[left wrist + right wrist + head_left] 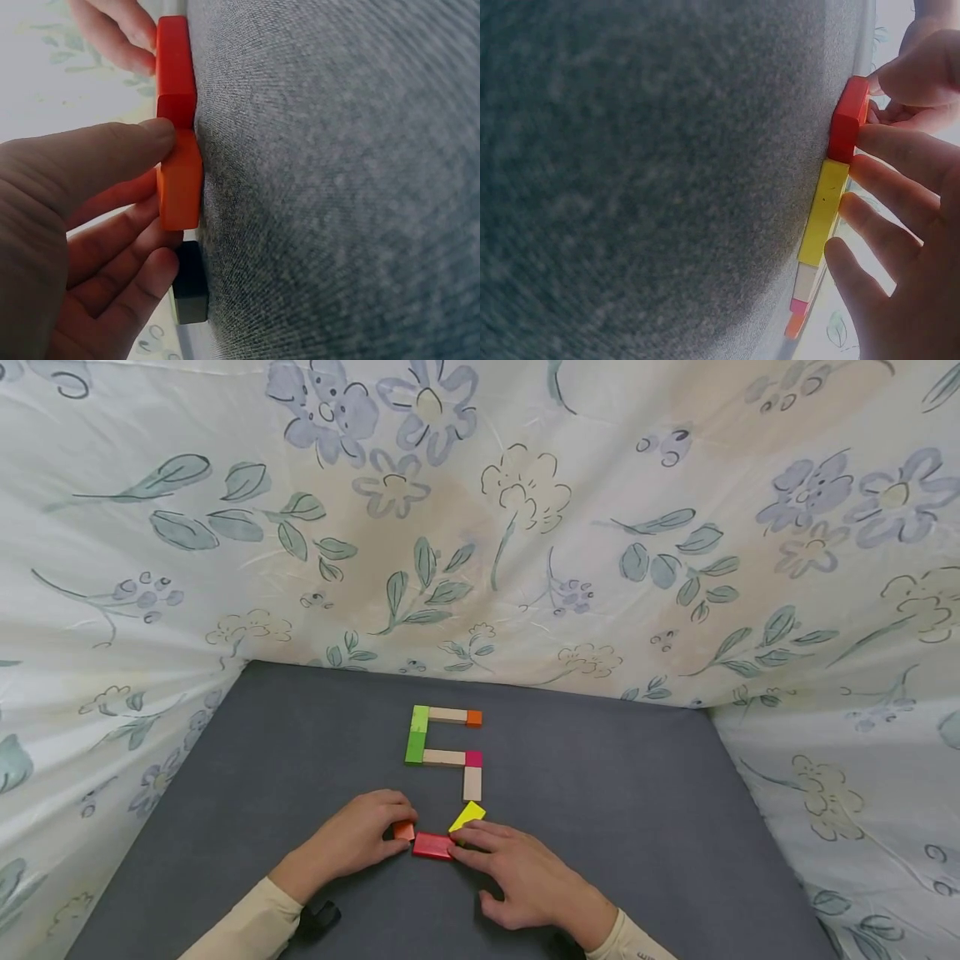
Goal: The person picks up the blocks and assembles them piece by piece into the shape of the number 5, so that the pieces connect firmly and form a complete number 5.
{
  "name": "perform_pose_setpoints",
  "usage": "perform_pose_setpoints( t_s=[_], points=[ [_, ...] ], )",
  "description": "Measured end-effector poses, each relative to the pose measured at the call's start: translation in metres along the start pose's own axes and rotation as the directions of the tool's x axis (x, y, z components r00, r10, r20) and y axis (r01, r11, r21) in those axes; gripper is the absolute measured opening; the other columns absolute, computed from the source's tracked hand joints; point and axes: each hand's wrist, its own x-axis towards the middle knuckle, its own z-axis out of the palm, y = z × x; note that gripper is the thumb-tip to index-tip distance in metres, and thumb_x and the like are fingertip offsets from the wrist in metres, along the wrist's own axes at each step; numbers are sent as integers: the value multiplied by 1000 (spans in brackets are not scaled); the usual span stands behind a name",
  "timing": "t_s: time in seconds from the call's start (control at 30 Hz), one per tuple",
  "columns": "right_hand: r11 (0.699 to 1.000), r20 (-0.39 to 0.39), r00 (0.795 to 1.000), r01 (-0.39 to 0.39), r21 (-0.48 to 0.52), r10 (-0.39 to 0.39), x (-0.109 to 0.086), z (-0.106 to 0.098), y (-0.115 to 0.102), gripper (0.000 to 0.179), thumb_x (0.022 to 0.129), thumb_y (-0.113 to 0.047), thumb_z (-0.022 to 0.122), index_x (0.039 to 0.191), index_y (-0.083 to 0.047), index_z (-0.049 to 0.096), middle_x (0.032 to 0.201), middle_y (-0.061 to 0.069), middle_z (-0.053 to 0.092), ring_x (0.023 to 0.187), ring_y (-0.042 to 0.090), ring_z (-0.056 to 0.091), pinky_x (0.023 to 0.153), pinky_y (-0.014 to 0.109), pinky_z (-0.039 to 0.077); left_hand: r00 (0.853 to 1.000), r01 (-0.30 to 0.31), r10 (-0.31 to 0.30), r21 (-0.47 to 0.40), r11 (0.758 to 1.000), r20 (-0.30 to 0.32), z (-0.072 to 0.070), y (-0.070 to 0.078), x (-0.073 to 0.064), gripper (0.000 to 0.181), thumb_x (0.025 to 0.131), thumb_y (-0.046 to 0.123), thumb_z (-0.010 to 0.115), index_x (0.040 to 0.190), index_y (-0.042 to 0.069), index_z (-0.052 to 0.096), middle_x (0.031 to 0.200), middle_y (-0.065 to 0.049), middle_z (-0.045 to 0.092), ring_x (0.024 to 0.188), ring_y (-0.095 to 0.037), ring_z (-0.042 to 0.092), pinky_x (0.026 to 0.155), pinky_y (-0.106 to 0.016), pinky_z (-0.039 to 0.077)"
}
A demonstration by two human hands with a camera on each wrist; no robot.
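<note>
My left hand (pixel 356 837) pinches a small orange block (pixel 181 187) between thumb and fingers, at the left end of a red block (pixel 432 846). In the left wrist view the orange and red blocks meet end to end. My right hand (pixel 528 872) has its fingers stretched out, with fingertips at the red block's right end and along the slanted yellow block (pixel 468 815). In the right wrist view the yellow block (pixel 824 214) runs on from the red one (pixel 849 120).
Beyond the hands, a plain wooden block (pixel 472 783) leads up to a pink block (pixel 474 758), another wooden block (pixel 444 757), green blocks (pixel 417 735), a top wooden block (pixel 447 715) and an orange one (pixel 474 718). All lie on a dark grey cloth (pixel 600 793), with flowered fabric (pixel 517 560) around it.
</note>
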Motion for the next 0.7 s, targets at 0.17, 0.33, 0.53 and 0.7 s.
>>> perform_pose_setpoints(
  t_s=[0.17,0.33,0.53,0.7],
  points=[
    [1000,-4,1000,4,-7,-4,0,-1,-1,68,95,-26,69,161,-18,56,165,-2,48,153,20,42,120,43,41,1000,-2,2,12,1000,2,1,-1,1,28,89,20,93,113,10,83,107,5,70,99,-12,64,89,-39,61],
    [1000,0,1000,1,-12,-1,1,-2,-1,66,96,-27,69,161,-18,56,165,-1,49,152,20,43,120,42,41,1000,0,0,15,1000,2,1,-1,1,28,90,21,93,114,10,83,109,4,72,101,-14,66,90,-40,61],
    [1000,10,1000,-10,9,10,2,-2,-1,65,98,-28,68,161,-19,56,164,-2,49,152,19,43,120,44,41,1000,7,-8,22,1000,17,1,-2,1,30,90,22,92,115,10,83,110,3,72,103,-15,66,92,-41,60],
    [999,21,999,-24,30,24,3,-2,-1,64,99,-29,67,161,-20,56,164,-3,49,152,19,43,119,47,42,1000,11,-11,19,1000,19,1,-2,2,30,91,23,92,116,11,82,111,3,72,104,-16,66,93,-43,60]
  ],
)
